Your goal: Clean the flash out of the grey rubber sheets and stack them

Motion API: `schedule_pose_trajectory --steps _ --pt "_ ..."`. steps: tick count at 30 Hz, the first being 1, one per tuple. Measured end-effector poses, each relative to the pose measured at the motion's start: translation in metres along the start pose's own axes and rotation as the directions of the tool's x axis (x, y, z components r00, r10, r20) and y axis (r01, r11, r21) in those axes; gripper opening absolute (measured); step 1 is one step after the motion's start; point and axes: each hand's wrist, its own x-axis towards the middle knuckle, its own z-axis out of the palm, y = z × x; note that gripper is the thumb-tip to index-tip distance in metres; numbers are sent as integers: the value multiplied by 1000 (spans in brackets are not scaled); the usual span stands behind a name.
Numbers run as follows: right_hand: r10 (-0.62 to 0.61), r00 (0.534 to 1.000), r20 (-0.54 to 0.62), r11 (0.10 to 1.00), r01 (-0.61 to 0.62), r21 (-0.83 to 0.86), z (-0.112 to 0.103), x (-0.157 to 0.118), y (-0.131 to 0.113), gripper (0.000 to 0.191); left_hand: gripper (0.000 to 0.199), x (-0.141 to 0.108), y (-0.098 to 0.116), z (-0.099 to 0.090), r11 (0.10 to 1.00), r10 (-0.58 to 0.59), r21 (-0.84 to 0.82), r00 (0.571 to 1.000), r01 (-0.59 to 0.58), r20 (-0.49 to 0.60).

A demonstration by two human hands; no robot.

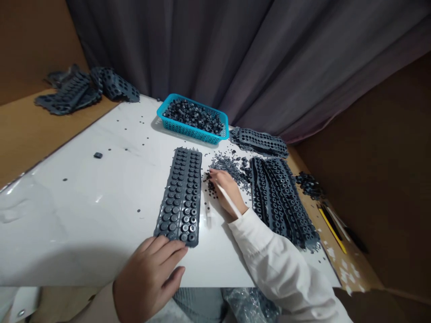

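A dark grey moulded rubber sheet (183, 188) with rows of raised round studs lies lengthwise on the white table. Several studs near its right and close edge show pale rings with dark holes. My left hand (153, 269) rests its outstretched fingers on the sheet's near end, the thumb apart and off it. My right hand (229, 190) is closed around a slim white stick-like tool (229, 197); the tip is hidden by the fingers. That hand is just right of the sheet, at the edge of a heap of tiny dark discs (224, 163).
A blue basket (191, 130) full of small dark rubber pieces stands at the back. More sheets (279, 197) are stacked on the right, with another pile (259, 141) behind. Torn sheets (70, 92) lie far left. A yellow cutter (332, 229) lies at the right edge.
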Motion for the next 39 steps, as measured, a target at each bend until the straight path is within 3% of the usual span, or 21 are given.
schedule_pose_trajectory --steps 3,7,10,15,21,26,30,34,39 --pt "72 995 -65 996 -68 66 -6 0 -1 16 25 0 0 0 1000 0 6 1000 0 -5" --pt "23 999 22 973 -27 228 -3 -4 -13 15 24 0 0 1 1000 2 14 1000 -2 0" --pt "-10 997 71 968 -8 252 3 -5 -19 15 25 -1 0 0 1000 1 11 1000 0 -7" --pt "-22 995 94 981 3 196 9 -3 -16 15 23 0 0 0 1000 3 14 1000 -3 -5" --pt "-101 984 145 995 103 -9 11 6 -7 18 25 -1 -2 1 1000 3 -1 1000 -3 9" --pt "-14 1000 7 997 14 -75 5 14 7 18 25 -4 -3 2 1000 2 -6 999 -2 33" --pt "56 997 -54 998 -55 26 -3 14 7 15 25 -1 -2 1 1000 2 -9 1000 -2 -16" --pt "30 999 36 975 -37 218 -1 11 -4 13 24 2 0 0 1000 5 3 1000 -5 -29" --pt "6 997 74 968 -25 251 9 12 -8 14 26 1 1 0 1000 11 13 1000 -10 -25"
